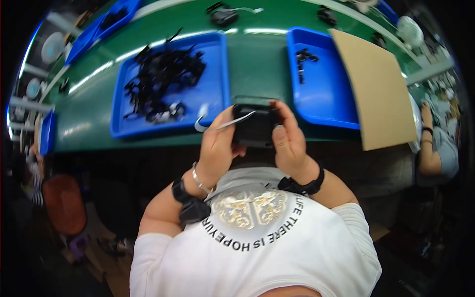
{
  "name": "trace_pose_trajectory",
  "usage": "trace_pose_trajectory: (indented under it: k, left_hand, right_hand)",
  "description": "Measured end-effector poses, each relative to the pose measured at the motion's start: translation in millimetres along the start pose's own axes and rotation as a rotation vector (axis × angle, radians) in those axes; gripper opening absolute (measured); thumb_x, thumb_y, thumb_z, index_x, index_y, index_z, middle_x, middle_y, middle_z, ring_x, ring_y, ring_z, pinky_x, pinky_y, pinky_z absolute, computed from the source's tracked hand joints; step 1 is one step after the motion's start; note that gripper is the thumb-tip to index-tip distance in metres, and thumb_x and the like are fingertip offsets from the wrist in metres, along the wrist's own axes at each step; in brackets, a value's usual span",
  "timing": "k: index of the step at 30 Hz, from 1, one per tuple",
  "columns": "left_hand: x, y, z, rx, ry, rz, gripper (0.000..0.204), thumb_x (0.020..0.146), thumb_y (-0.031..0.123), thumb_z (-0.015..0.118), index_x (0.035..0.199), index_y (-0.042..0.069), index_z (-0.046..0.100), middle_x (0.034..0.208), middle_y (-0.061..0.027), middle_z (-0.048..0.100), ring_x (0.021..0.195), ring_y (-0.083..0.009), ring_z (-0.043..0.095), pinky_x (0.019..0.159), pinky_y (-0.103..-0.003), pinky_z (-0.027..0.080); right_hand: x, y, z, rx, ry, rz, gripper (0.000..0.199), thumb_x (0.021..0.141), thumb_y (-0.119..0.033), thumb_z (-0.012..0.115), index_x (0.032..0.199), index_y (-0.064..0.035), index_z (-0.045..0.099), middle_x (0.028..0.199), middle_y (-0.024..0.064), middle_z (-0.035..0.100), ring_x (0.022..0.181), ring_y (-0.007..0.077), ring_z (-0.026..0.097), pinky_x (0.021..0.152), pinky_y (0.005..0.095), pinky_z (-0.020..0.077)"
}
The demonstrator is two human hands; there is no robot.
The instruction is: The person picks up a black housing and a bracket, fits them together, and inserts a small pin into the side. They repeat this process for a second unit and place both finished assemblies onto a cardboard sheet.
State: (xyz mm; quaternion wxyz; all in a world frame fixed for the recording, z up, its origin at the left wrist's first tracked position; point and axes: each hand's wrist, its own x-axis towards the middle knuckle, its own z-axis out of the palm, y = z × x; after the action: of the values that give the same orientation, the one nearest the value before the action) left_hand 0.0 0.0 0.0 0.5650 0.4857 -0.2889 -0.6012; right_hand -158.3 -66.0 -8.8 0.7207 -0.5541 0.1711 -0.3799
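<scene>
Between my two hands, at the near edge of the green table, is a black box-shaped device (255, 129) with a white cable (228, 123) coming out of its top. The cable bends left over my left hand and ends in a small white plug (203, 110). My left hand (217, 143) grips the device's left side, its fingers partly hidden behind it. My right hand (291, 143) holds the right side, thumb against the edge and fingers curled round the far corner. Slight blur hides finer detail on the device.
A blue tray (217, 74) heaped with small black parts (163, 79) lies left of my hands. To the right, another blue tray (321, 104) holds a few black pieces, partly covered by a cardboard sheet (378, 89). Another black device (223, 17) lies beyond. A person's arm (428, 143) shows at far right.
</scene>
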Motion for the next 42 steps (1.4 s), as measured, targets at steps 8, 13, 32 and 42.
trace_pose_trajectory:
  k: [8, 13, 32, 42]
  left_hand:
    - [16, 4, 11, 0.204, 0.038, 0.184, 0.031, 0.094, 0.023, 0.039, 0.118, 0.004, 0.049, 0.094, -0.0036, 0.059, 0.056, -0.0063, 0.054, 0.042, -0.016, 0.039]
    - [18, 5, 8, 0.071, 0.028, 0.120, 0.029, 0.093, 0.019, 0.039, 0.116, 0.004, 0.049, 0.089, -0.0034, 0.058, 0.058, -0.0067, 0.053, 0.040, -0.015, 0.037]
    - [46, 18, -26, 0.803, -0.652, 0.646, 0.037, 0.072, 0.002, 0.064, 0.108, 0.001, 0.056, 0.092, -0.0117, 0.063, 0.081, -0.0245, 0.060, 0.069, -0.032, 0.047]
    - [54, 19, -25, 0.823, -0.756, 0.697, 0.030, 0.069, 0.003, 0.067, 0.098, 0.002, 0.060, 0.082, -0.0099, 0.063, 0.071, -0.0259, 0.059, 0.062, -0.033, 0.047]
  right_hand:
    - [3, 6, -10, -0.456, 0.153, -0.186, 0.044, 0.095, -0.025, 0.043, 0.129, 0.0022, 0.036, 0.113, 0.0120, 0.054, 0.101, 0.0179, 0.052, 0.090, 0.0290, 0.0402]
    - [7, -1, 0, -0.435, 0.293, -0.308, 0.037, 0.095, -0.021, 0.042, 0.124, 0.0008, 0.041, 0.111, 0.0170, 0.055, 0.101, 0.0263, 0.054, 0.088, 0.0314, 0.0417]
    - [244, -89, -157, -0.780, 0.431, 0.209, 0.031, 0.092, -0.030, 0.038, 0.105, -0.0057, 0.052, 0.068, 0.0051, 0.051, 0.048, 0.0147, 0.049, 0.040, 0.0260, 0.0406]
    - [300, -44, -259, -0.870, 0.610, 0.535, 0.028, 0.090, -0.027, 0.039, 0.100, -0.0058, 0.055, 0.078, 0.0100, 0.057, 0.055, 0.0204, 0.058, 0.042, 0.0308, 0.0471]
